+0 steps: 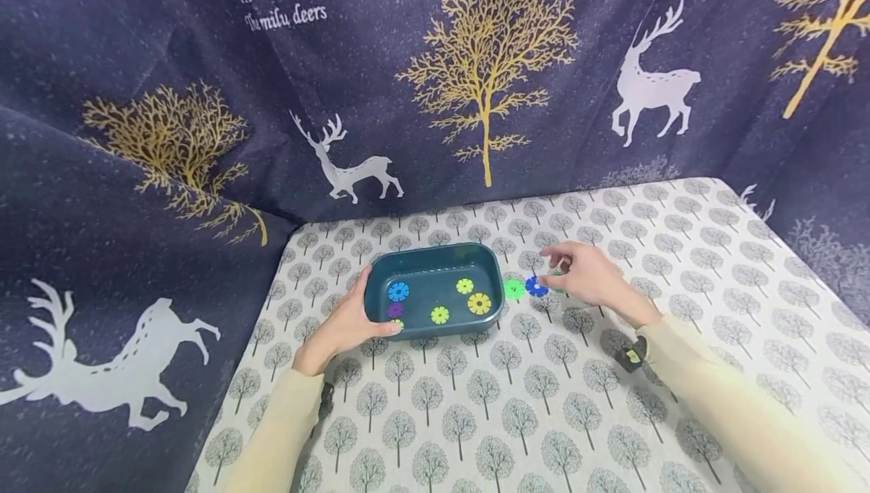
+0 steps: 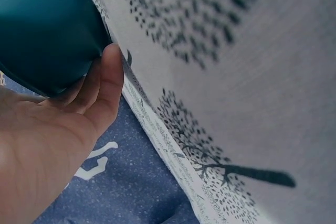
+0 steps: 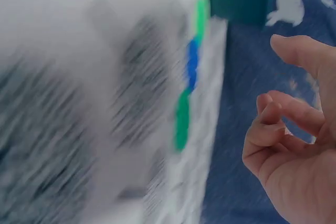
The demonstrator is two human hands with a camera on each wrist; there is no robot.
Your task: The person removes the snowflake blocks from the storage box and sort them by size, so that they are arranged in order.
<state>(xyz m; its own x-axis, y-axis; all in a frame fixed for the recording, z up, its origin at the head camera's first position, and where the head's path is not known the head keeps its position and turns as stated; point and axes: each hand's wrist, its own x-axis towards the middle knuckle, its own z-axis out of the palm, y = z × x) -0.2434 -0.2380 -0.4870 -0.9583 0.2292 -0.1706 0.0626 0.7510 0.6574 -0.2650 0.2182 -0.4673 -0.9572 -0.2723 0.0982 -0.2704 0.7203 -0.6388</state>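
Note:
My left hand (image 1: 347, 321) holds a dark teal plastic tub (image 1: 435, 333) by its left end, thumb over the near rim and fingers against the outer wall. Inside lie several notched flower-shaped plastic discs: a light blue disc (image 1: 398, 291), a purple disc (image 1: 395, 309), a yellow disc (image 1: 479, 303) and smaller yellow-green ones. To the tub's right, a bright green disc (image 1: 513, 288), a dark blue disc (image 1: 537, 286) and a darker green disc (image 3: 182, 121) lie in a row on the cloth. Over this row hovers my right hand (image 1: 587, 274), thumb and fingers apart, nothing between them.
A white tablecloth (image 1: 476, 410) printed with grey trees covers the table. Behind and to the left hangs a dark blue curtain (image 1: 367, 85) with white deer and golden trees. Dark straps with small devices sit on both wrists.

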